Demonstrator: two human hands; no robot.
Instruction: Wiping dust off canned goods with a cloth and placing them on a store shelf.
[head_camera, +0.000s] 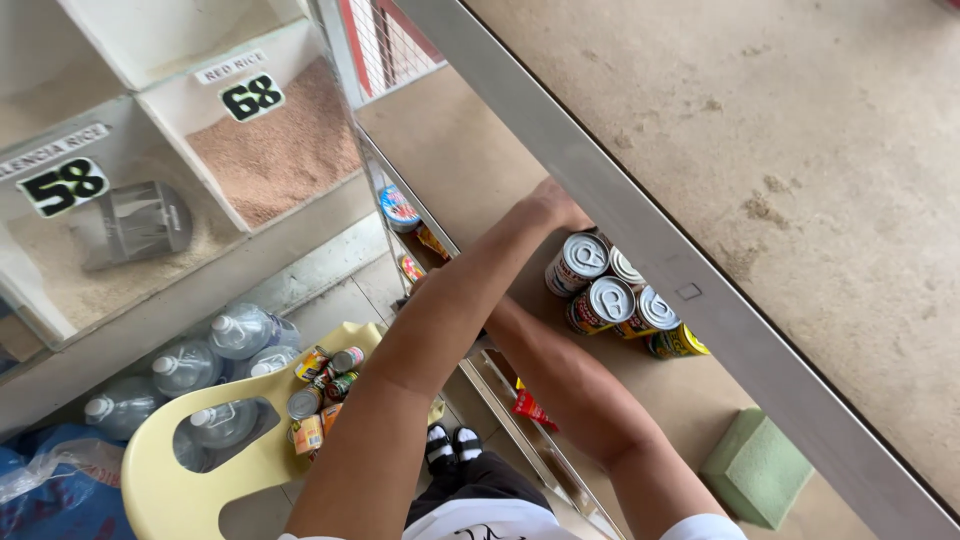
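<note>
So, biggest stuff first. A tan shelf top (470, 150) behind a slanted metal frame bar (640, 235) is being reached into from above, with concrete ground seen beyond the bar. Off to the left, open grain bins (270, 150) are set out, one with reddish rice and one with pale rice and a clear scoop (135, 222) lying in it. Below those, big water bottles (215, 360) are stood on the floor, just beside a pale yellow plastic chair (180, 470) with a few more cans (320, 390) piled on its seat.

The cluster of tin cans (610, 295) is sat on the shelf right against the frame bar, lids up, touching each other. The left hand (550, 205) is pressed to the far side of the cluster; its fingers are hidden by the bar, so whether it's gripping or just pushing can't be told. The right hand can't be seen at all, being tucked behind the left forearm near the cans.

What could go wrong, as a guess: the cans are packed tight at the bar, so one could get knocked over or shoved off the shelf's near edge toward the packets (530, 408) and feet below. A green sponge block (755, 465) is lying well apart, no trouble there.
</note>
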